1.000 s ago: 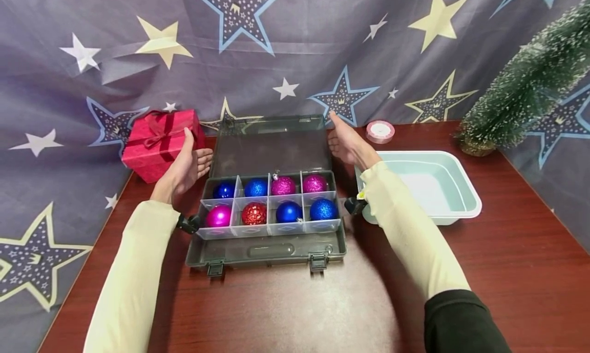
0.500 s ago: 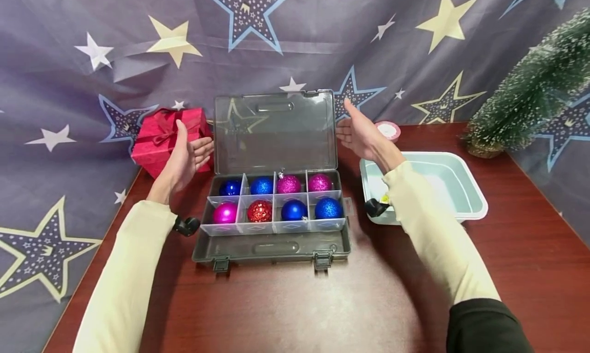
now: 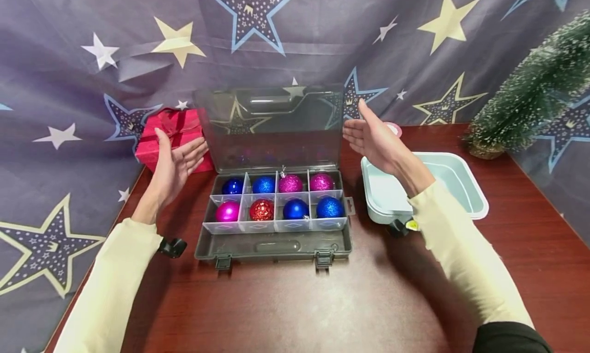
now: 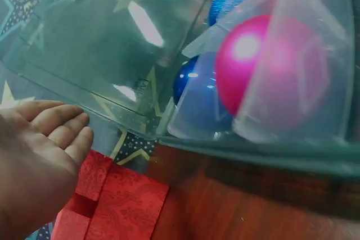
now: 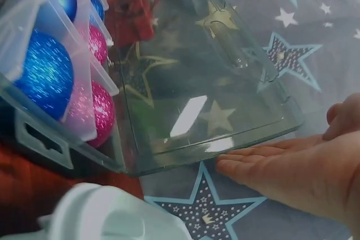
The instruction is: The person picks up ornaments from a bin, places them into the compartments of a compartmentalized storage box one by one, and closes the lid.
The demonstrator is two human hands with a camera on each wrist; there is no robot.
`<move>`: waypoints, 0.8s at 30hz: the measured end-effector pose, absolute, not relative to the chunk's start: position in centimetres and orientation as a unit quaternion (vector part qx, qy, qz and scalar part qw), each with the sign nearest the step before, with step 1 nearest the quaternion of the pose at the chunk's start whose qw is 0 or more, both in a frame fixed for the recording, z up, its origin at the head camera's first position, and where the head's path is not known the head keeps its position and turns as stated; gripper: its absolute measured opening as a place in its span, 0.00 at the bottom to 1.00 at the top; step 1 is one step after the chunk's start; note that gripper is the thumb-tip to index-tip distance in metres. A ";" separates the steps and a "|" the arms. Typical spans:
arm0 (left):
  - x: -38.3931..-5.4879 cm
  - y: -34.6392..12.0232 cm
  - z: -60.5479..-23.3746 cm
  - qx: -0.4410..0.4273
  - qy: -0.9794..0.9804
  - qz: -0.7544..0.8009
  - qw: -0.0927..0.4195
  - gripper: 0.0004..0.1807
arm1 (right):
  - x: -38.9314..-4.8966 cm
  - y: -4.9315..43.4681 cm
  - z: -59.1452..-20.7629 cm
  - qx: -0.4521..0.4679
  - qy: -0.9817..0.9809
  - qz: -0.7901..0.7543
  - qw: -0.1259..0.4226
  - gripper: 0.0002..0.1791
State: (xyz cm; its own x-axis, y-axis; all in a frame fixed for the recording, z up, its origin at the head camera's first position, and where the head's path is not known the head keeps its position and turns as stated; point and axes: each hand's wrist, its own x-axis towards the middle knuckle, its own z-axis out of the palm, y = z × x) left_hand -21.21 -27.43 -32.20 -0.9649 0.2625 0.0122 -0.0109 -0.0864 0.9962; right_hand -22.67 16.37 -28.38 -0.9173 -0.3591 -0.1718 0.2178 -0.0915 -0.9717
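On the table stands a grey see-through divided case (image 3: 276, 248) with its lid (image 3: 276, 122) raised at the back. Several Christmas baubles lie one to a compartment: a smooth pink bauble (image 3: 227, 211), a red bauble (image 3: 261, 209), and blue and magenta ones. My left hand (image 3: 170, 171), fingers extended and palm turned inward, is at the lid's left side, near the red gift box. My right hand (image 3: 380, 143) is likewise straight-fingered beside the lid's right edge (image 5: 214, 158). Neither hand grips anything. I cannot tell whether the fingertips touch the lid.
A red gift box (image 3: 172, 132) with a ribbon stands at the back left. Right of the case is a pale blue basin (image 3: 477, 207). Behind my right hand sits a pink ribbon roll (image 3: 393, 128), partly hidden. A frosted small tree (image 3: 530, 94) stands at the back right.
The lid has swung up from leaning back to nearly upright. Both hands have moved apart, the left leftward and the right rightward. The baubles stay in their compartments.
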 end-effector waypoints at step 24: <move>-12.8 -29.4 -37.3 0.290 0.672 0.680 0.035 0.50 | -10.3 15.9 -33.1 -0.150 0.807 -0.568 0.054 0.34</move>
State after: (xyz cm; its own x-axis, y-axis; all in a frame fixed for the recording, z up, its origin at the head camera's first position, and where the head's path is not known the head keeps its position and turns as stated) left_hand -12.85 -29.40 -37.26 -0.8288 0.4378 0.3484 0.3429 -0.0947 0.9346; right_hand -10.30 15.88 -33.06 -0.9491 -0.3038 0.0834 -0.1811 0.3097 -0.9334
